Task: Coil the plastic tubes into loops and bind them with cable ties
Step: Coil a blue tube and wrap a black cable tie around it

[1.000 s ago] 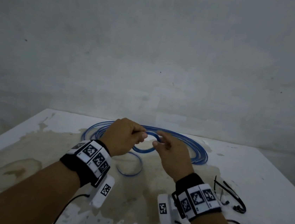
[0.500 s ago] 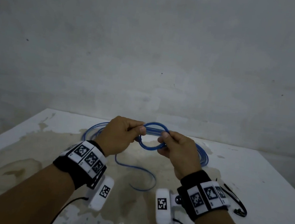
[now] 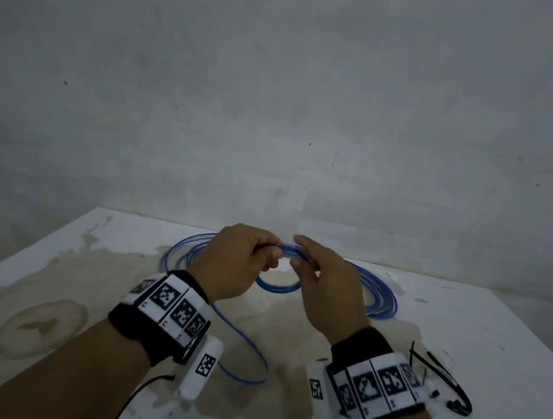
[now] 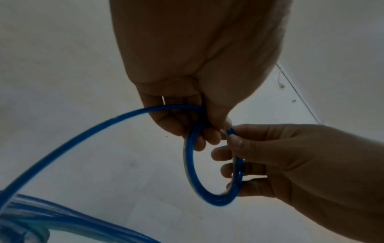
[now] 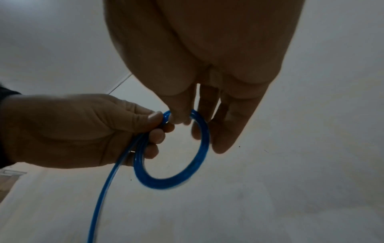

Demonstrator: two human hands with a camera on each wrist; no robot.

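Note:
A blue plastic tube is wound into a small loop (image 3: 276, 287) held in the air between both hands. My left hand (image 3: 268, 253) grips the loop's left side with curled fingers and thumb, seen close in the left wrist view (image 4: 209, 131). My right hand (image 3: 297, 253) pinches the loop's top with thumb and forefinger, its other fingers lying fairly straight behind the loop (image 5: 199, 156). A free strand (image 3: 245, 350) hangs from the left hand down to the table and curves back. The rest of the tube lies in a wide pile (image 3: 378, 300) behind the hands.
Black cable ties (image 3: 438, 376) lie on the white, stained table (image 3: 52, 287) to the right of my right wrist. A grey wall rises just behind the table's far edge. The table's left edge slants close to my left forearm.
My right hand has loosened from a full grip on the loop's right side to a pinch at its top. The free strand has swung nearer my left wrist.

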